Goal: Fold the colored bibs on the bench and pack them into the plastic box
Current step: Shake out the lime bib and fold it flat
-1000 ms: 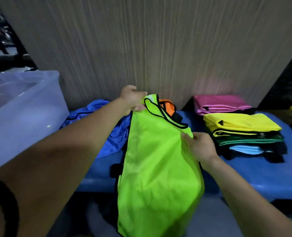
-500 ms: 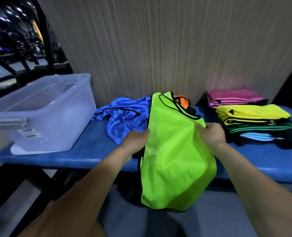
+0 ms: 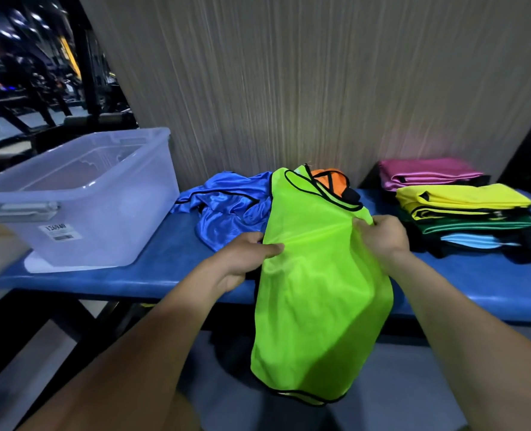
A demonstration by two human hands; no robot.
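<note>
Change since half a second ago: we see both hands at about the same spots on the lime bib; the left thumb now lies over the cloth edge, and the view has barely shifted.
Left hand [image 3: 245,255]: we note it pinches the lime bib's left edge, thumb on top, fingers curled under the cloth.
Right hand [image 3: 382,237]: it grips the bib's right edge, fingers curled round a bunch of fabric.
Lime bib [image 3: 317,293]: one; its top lies on the bench [image 3: 152,269], the lower half hangs over the front edge.
Blue bib [image 3: 230,206]: one, crumpled, just left of the lime one and touching it.
Orange bib [image 3: 329,178]: one, mostly hidden behind the lime collar.
Folded stack [image 3: 463,209]: we count four colours, pink, yellow, green, light blue, at the bench's right end; dark cloth beneath, count unclear.
Plastic box [image 3: 102,213]: one, clear, on the bench's left end, well apart from the bibs; contents unclear.
</note>
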